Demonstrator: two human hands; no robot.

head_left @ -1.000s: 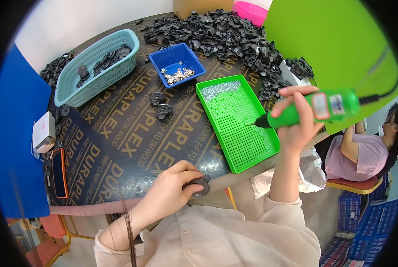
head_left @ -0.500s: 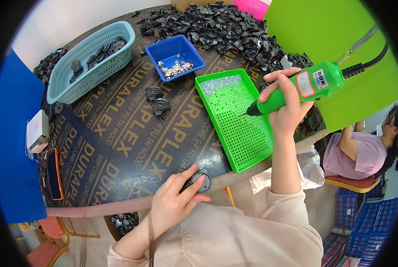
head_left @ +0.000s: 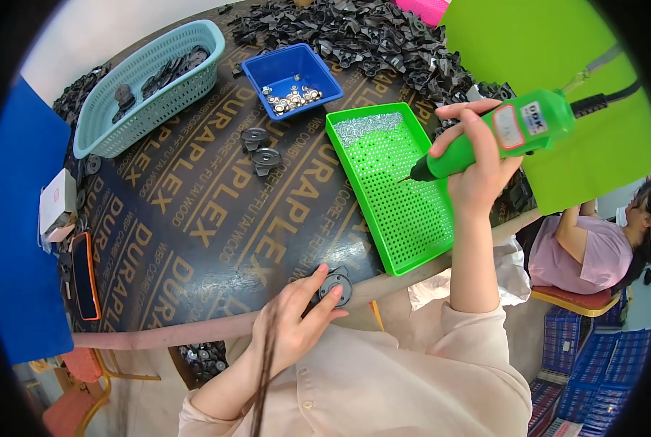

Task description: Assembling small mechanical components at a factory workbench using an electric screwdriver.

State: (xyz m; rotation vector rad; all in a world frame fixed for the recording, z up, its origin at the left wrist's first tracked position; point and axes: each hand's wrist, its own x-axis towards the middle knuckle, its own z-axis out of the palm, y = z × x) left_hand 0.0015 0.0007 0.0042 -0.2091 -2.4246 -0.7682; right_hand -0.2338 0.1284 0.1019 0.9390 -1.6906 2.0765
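My right hand point(head_left: 482, 171) is wrapped around a green electric screwdriver point(head_left: 511, 131), whose bit points left and hangs over the green perforated tray point(head_left: 416, 244). Small silver screws point(head_left: 369, 129) are heaped at the tray's far end. At the table's near edge, my left hand point(head_left: 293, 320) grips a round dark grey plastic part point(head_left: 335, 290) between thumb and fingers. Two similar dark parts point(head_left: 266, 158) sit on the tabletop left of the tray. Behind them, a blue bin point(head_left: 256, 71) holds several small shiny metal pieces point(head_left: 296, 100).
A large pile of black plastic parts point(head_left: 369, 36) covers the table's far side. At the left stand a light-blue basket point(head_left: 158, 102) with dark discs, a white box point(head_left: 57, 198) and an orange-edged phone point(head_left: 84, 277). Another person point(head_left: 588, 247) sits at the right.
The whole view has shifted slightly, with the far things appearing higher. Both hands keep their holds, and the screwdriver bit stays above the tray.
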